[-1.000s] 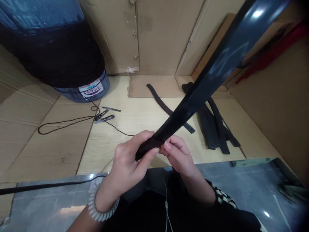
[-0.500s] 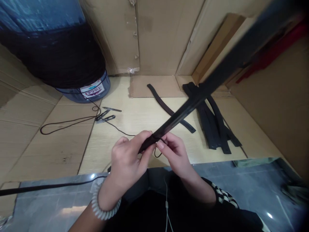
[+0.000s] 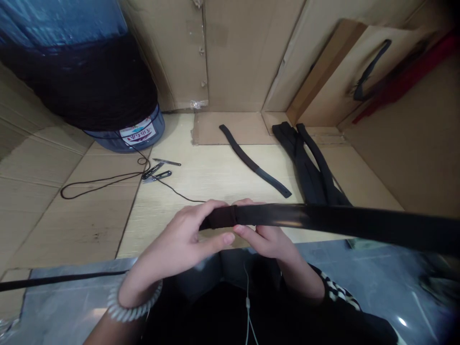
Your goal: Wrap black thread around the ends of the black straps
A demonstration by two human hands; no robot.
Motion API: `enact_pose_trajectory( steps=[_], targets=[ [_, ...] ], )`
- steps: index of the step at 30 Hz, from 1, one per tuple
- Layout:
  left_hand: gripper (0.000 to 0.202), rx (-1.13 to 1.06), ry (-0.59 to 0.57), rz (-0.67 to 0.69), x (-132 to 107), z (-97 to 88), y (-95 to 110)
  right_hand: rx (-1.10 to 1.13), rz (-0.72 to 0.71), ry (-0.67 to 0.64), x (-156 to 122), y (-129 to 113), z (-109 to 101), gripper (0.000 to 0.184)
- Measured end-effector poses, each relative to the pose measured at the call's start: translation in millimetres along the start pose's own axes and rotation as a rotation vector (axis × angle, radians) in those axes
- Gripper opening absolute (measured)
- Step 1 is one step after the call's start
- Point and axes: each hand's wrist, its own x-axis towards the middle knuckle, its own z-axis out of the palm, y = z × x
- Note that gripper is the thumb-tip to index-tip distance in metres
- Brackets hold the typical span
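Both my hands pinch a long black leather belt strap (image 3: pixel 323 220) near its dark brown end, and the strap runs level to the right. My left hand (image 3: pixel 176 242), with a spiral coil band on the wrist, holds the end from the left. My right hand (image 3: pixel 262 237) grips just beside it, fingertips almost meeting the left thumb. A thin black cord (image 3: pixel 179 194) runs across the board towards my hands, and its end is hidden. Beyond it lie small steel thread snips (image 3: pixel 156 174). A separate curved black strap (image 3: pixel 251 163) lies further off.
A pile of black straps (image 3: pixel 312 167) lies at the right of the pale wood board (image 3: pixel 201 177). A bagged water jug (image 3: pixel 136 133) stands back left against cardboard walls. A black strip (image 3: pixel 61 280) crosses the grey sheet (image 3: pixel 72 297) near me.
The belt strap has swung down from pointing up and right to lying nearly level. My left hand has shifted left, and the cord loop below my hands is gone from view.
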Motion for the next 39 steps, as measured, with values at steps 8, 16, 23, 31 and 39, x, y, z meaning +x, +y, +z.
enact_pose_trajectory(
  steps=[8,16,23,31,39],
  targets=[
    [0.029,-0.334,-0.067,-0.128,5.0,14.7,-1.3,0.129,0.124,0.099,-6.8,8.4,1.2,0.027],
    [0.035,-0.312,0.163,-0.065,7.9,32.1,2.3,-0.011,0.055,0.208,-2.6,2.9,5.5,0.023],
    [0.04,-0.304,0.138,-0.02,6.5,32.3,1.0,0.211,0.071,-0.026,-3.5,2.8,-13.6,0.019],
    [0.034,-0.167,0.0,0.018,5.0,32.3,4.3,0.379,0.1,-0.181,13.6,18.3,-28.8,0.015],
    [0.047,-0.147,-0.011,-0.06,2.5,39.7,1.9,0.448,0.118,-0.407,35.8,5.9,-41.5,0.016]
  ],
)
